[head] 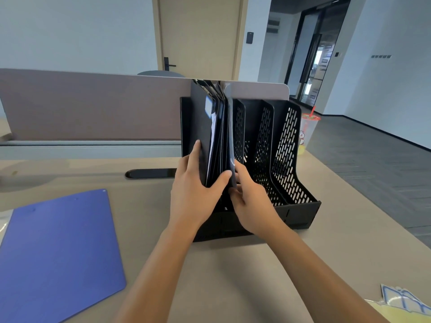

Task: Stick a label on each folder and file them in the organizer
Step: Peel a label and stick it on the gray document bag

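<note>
A black slotted organizer stands on the desk ahead of me. Several dark folders stand upright in its leftmost slot; the front one bears a white label with a blue border. My left hand grips the near edge of this bundle, fingers on the left face and thumb across the front. My right hand holds the bundle's right side, pinching the grey outermost folder. A blue folder lies flat on the desk at my left. Sheets of blue-bordered labels lie at the lower right.
A brown partition runs behind the desk. A plastic cup with a red straw stands just right of the organizer, near the desk's right edge. A black cable slot sits in the desk left of the organizer. The organizer's other slots hold nothing.
</note>
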